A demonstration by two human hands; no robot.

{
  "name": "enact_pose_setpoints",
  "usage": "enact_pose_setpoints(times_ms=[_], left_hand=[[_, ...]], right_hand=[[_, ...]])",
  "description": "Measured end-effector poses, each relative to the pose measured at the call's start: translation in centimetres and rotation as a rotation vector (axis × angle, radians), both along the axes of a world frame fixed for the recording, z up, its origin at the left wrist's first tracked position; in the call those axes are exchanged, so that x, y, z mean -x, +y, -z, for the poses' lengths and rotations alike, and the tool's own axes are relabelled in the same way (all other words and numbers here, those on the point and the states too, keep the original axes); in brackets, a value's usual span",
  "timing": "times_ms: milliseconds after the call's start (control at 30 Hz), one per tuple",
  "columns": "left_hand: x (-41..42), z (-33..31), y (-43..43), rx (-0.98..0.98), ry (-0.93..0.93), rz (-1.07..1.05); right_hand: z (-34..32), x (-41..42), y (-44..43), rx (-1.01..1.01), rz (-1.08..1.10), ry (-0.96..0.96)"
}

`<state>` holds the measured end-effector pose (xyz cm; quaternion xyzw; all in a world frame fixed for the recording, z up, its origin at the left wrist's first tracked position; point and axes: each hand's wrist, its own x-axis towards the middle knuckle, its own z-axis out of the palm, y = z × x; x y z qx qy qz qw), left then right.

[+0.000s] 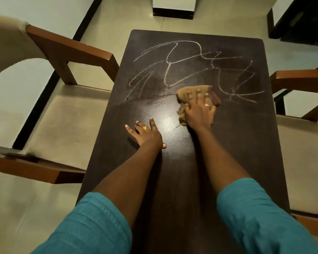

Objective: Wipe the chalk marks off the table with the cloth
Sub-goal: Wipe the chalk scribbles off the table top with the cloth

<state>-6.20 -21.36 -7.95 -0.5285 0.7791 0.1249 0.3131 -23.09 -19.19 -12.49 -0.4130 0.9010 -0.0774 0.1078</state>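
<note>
Dark wood table (233, 147): glossy, with a glare near its middle; near half wiped, far half scribbled.
Chalk marks (191, 70): pale looping lines across the far half, smeared toward the left edge.
Cloth (191, 91): tan, bunched, mid-surface toward the right edge, touching the nearest marks.
Right hand (200, 114): we press the cloth with straight, spread fingers.
Left hand (147, 134): splayed flat on the surface, holding nothing.
Room: pale tiled floor (127, 19); cushioned wooden chairs at the left edge (53, 116) and right edge (301, 143).
</note>
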Motion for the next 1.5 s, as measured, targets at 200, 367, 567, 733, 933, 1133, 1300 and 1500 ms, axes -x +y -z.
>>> enact_pose_setpoints(times_ms=[200, 367, 567, 733, 933, 1133, 1300, 1500], left_hand=[[1.8, -0.3, -0.8, 0.045, -0.02, 0.089], [2.2, -0.1, -2.1, 0.037, -0.069, 0.137], [2.2, -0.2, -2.4, 0.046, -0.052, 0.182], [-0.6, 0.4, -4.3, 0.044, 0.094, 0.374], [-6.5, 0.2, -9.3, 0.07, 0.304, 0.516], [-10.7, 0.4, -12.8, 0.333, 0.415, 0.316], [-12.1, 1.0, -13.9, 0.38, 0.393, 0.133], [-15.3, 3.2, -16.3, 0.374, 0.377, -0.052]], right_hand=[[-0.8, 10.9, 7.1, -0.038, 0.381, 0.022], [-0.9, 13.6, 8.3, -0.048, 0.503, 0.0], [-0.9, 12.3, 4.0, -0.065, 0.504, -0.038], [-0.7, 5.7, -2.9, -0.044, 0.241, -0.037], [-0.6, -7.3, -10.2, -0.037, -0.113, -0.03], [0.1, -11.9, -9.1, -0.061, -0.46, 0.039], [0.7, -7.8, -5.7, 0.004, -0.133, 0.063], [1.3, -7.6, -9.5, 0.068, 0.498, 0.003]])
